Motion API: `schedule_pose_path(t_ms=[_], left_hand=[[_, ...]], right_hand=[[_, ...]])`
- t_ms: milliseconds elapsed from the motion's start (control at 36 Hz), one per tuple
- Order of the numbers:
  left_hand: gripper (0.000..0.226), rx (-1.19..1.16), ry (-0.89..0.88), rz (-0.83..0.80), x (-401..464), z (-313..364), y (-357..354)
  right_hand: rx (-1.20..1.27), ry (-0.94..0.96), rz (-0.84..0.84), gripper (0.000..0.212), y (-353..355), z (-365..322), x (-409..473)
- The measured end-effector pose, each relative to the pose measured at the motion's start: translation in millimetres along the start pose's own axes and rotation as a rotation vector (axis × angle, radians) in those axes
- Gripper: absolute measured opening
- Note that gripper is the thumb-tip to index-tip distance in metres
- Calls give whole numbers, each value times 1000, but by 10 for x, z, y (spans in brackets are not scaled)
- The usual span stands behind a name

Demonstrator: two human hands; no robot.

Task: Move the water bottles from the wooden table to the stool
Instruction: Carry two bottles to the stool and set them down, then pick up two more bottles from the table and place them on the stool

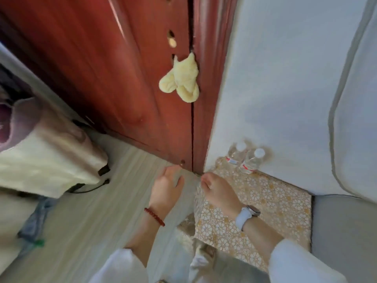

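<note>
I hold both hands, left hand [167, 187] and right hand [218, 189], empty with fingers loosely spread, since two water bottles [243, 159] stand against the wall on the patterned stool [275, 201].

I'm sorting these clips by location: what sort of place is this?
Probably a room in a home, perhaps a bedroom: a red-brown wooden door with a yellow cloth hanging on it, a floral-covered surface against a white wall, and two water bottles.

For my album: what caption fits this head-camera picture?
Two empty hands, left hand and right hand, near two water bottles on a floral-covered surface.
</note>
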State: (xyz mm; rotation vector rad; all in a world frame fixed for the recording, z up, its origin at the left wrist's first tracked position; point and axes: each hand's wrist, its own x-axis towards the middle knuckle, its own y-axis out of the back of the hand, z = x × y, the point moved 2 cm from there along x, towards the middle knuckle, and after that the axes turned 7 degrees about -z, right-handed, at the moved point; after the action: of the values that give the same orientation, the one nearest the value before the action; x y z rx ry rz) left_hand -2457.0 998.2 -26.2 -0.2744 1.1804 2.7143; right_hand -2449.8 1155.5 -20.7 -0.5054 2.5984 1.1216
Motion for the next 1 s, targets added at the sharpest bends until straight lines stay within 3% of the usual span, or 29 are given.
schedule_pose_path(t_ms=[222,472,667,722,778,889,1000], left_hand=[[36,-33,343,352,-1821,-1296,1276],[35,4,673,769,-4936,-2724,2215],[35,-5,1040,1059,-7300,-3348,2214],[36,-83,1227,1171,-8204,-3512,2049],[37,-87,1263,1165,-8330,-3508,2013],[37,-133,1501,1281,-9513,-3731,1716],[37,-212,1628,1376,-10482,-4056,1637]], right_hand=[[-100,344,-271,19,-1397,-1704,-457],[-234,735,-605,22,-3577,-3657,-2076],[-394,994,-892,23,-5167,-4604,-3652],[-482,1137,-1014,24,-5827,-4879,-4358],[-534,1165,-1006,25,-5916,-4946,-4405],[-649,1372,-1197,25,-6899,-5236,-5442],[-715,1519,-1313,27,-7750,-5539,-6339]])
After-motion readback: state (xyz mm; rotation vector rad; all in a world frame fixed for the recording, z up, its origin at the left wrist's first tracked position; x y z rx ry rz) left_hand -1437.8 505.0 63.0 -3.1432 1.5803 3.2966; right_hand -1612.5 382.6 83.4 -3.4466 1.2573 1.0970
